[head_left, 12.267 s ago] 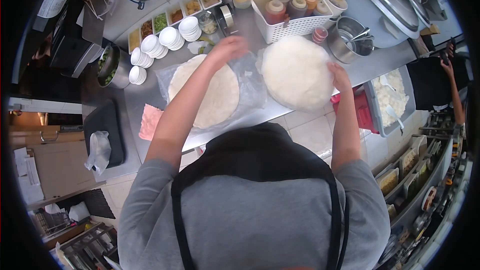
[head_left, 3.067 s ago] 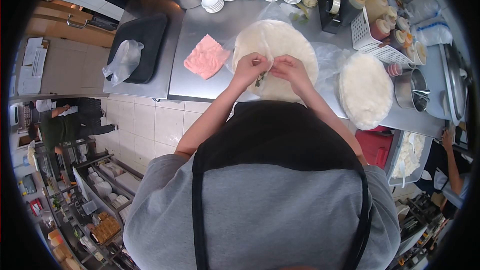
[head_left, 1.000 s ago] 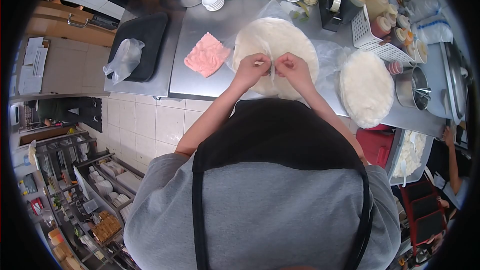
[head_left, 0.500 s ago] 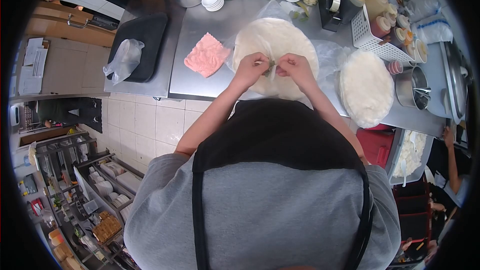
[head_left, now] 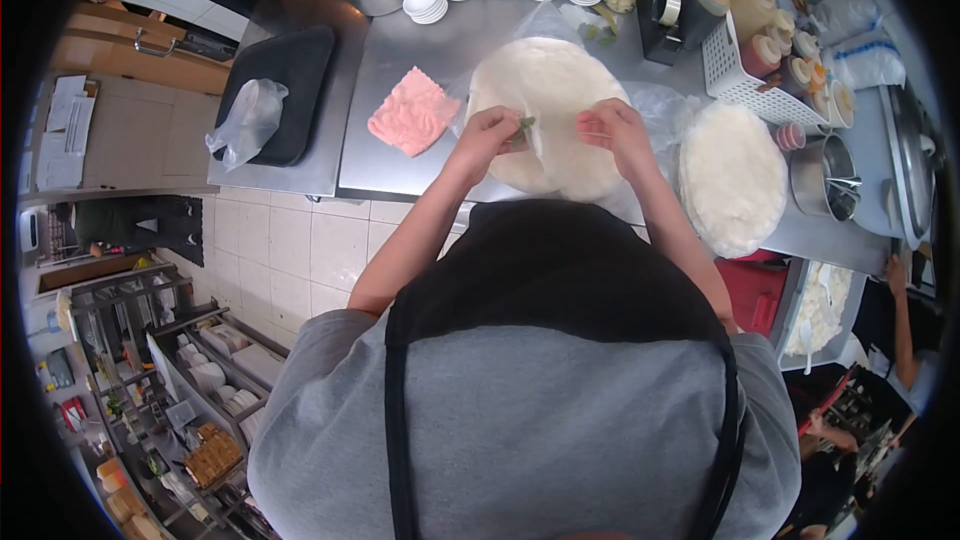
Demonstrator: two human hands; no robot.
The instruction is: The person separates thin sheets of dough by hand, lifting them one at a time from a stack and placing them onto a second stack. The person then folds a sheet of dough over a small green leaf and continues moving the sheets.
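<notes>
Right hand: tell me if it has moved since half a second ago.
Yes, the right hand moved right, farther from the pink cloth.

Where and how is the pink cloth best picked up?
Probably pinch the near corner of the pink cloth, coming from the counter's front edge: it lies rumpled, with that corner on bare steel, while its right corner points toward the pale round disc.

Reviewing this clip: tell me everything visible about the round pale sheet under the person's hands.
The round pale sheet is cream-white, broad and dough-like, its surface slightly uneven. It lies flat on the metal counter, with clear plastic showing around it. The left hand, pinching a green bit, and the right hand are over it; contact is unclear.
</notes>
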